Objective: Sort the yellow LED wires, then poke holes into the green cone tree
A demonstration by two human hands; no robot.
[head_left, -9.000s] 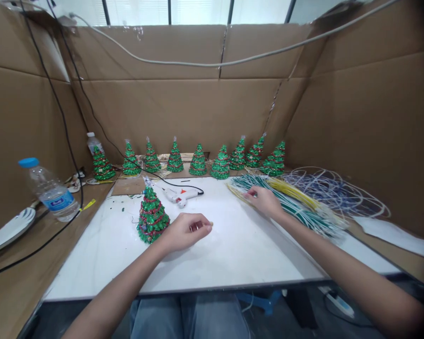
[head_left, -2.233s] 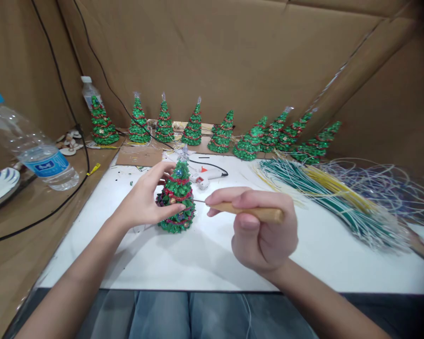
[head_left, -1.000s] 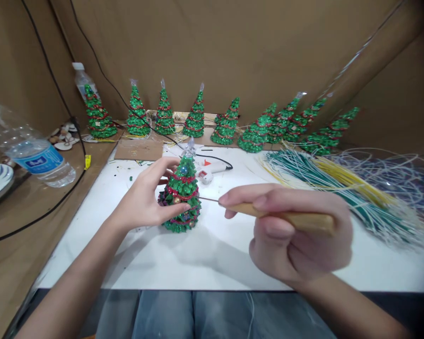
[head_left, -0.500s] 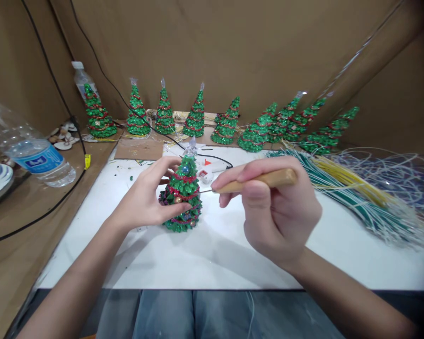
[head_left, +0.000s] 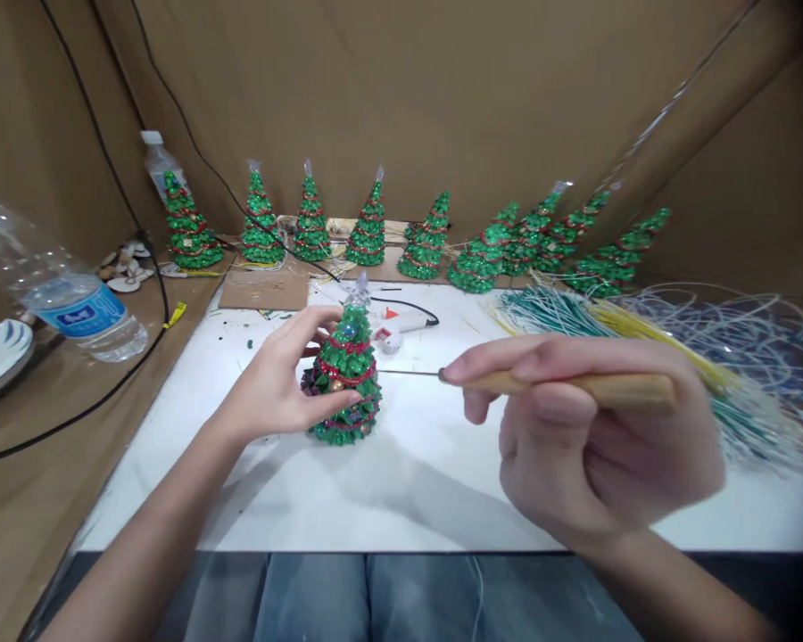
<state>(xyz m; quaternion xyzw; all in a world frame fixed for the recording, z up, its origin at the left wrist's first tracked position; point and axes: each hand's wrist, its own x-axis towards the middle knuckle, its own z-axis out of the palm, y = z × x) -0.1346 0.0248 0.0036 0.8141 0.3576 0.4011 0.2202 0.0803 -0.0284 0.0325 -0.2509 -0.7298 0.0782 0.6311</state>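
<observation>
A small green Christmas tree ornament (head_left: 348, 370) stands upright on the white board, with red garland, coloured beads and a clear star on top. Wrapped round its left side is my left hand (head_left: 285, 374), thumb across the front and fingers behind. My right hand (head_left: 608, 437) grips the wooden handle of an awl (head_left: 562, 388). The awl's thin metal shaft points left, its end close to the tree's right side; whether it touches the tree I cannot tell. Behind the tree lies a white glue gun (head_left: 401, 323) with an orange-red trigger, partly hidden.
Several similar trees (head_left: 368, 227) stand in a row at the back. Bundles of green, yellow and white wires (head_left: 616, 330) lie at right. At left are a large water bottle (head_left: 86, 312), a plate (head_left: 0, 352) and a black cable (head_left: 164, 294).
My right hand has drawn the awl to the right, away from the tree, showing more of its shaft. My left hand and the tree stay in place.
</observation>
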